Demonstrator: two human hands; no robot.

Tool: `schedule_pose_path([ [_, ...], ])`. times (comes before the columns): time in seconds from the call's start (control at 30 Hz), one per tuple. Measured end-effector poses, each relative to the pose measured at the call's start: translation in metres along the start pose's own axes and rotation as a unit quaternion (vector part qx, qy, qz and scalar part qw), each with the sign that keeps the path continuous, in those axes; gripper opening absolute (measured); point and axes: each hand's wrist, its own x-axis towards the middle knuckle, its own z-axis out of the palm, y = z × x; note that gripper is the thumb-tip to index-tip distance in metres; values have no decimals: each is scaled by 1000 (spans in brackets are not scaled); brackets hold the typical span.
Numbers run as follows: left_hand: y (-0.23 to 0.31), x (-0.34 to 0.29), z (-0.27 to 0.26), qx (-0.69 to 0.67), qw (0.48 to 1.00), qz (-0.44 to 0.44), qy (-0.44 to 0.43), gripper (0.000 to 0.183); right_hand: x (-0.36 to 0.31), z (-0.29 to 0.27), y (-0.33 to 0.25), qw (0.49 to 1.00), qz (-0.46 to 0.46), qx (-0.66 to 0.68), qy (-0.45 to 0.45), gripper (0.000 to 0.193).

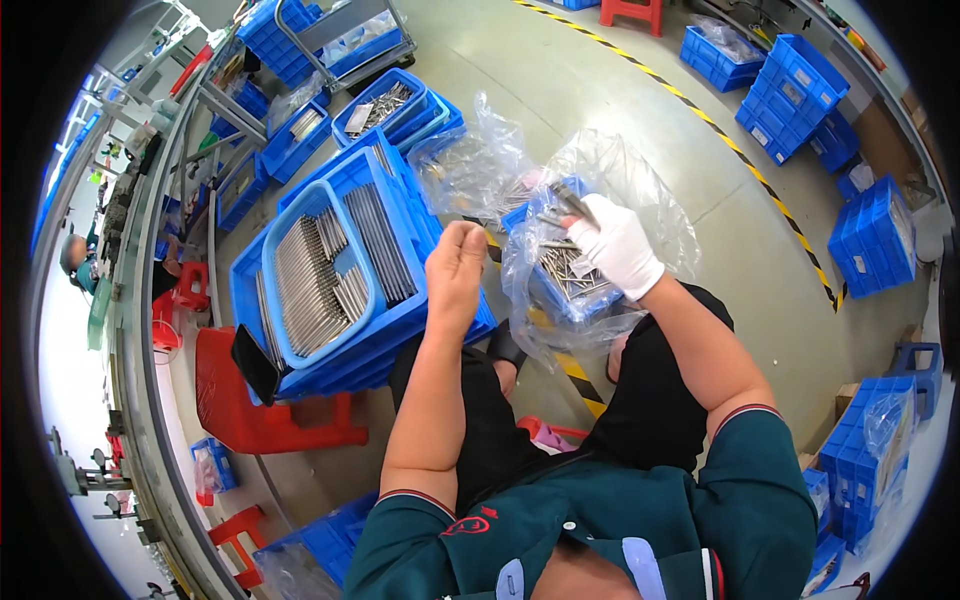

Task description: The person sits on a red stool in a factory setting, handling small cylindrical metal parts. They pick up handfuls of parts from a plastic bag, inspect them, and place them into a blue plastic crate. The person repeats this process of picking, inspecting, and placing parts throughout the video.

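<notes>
My right hand [614, 247], in a white glove with bare fingertips, grips several short metal rods [572, 203]. It is above a plastic-lined blue crate holding a loose heap of similar metal rods [568, 270]. My left hand [455, 272] is bare, with fingers and thumb pressed together; what they hold, if anything, I cannot make out. That hand is beside the right edge of a light blue tray [371, 262], where rows of metal rods [300, 275] lie side by side. The tray rests in a larger blue crate [440, 318], next to a row of darker rods [378, 240].
Clear plastic bags [470, 150] spread around the heaped crate. A red stool [225, 390] stands left of the tray, with a metal-edged workbench [150, 350] beyond. Stacked blue crates [790, 95] line the right side. Yellow-black tape [700, 115] crosses the floor. Another person [75, 255] is far left.
</notes>
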Motion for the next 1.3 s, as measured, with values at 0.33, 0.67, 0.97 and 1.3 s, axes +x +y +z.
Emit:
schedule_pose_path([
  [0.33,-5,-2,10,-173,972,-88,-135,27,-9,0,-20,986,60,72,-135,20],
  [0.67,-1,-3,9,-180,963,-116,-163,26,-10,-3,-26,986,47,56,-147,22],
  [0.97,1,-5,9,-147,971,-100,-158,21,-11,-3,-26,987,40,60,-143,25],
  [1.3,2,-4,11,-263,944,-150,-136,24,-11,-3,-31,983,76,89,-142,23],
])
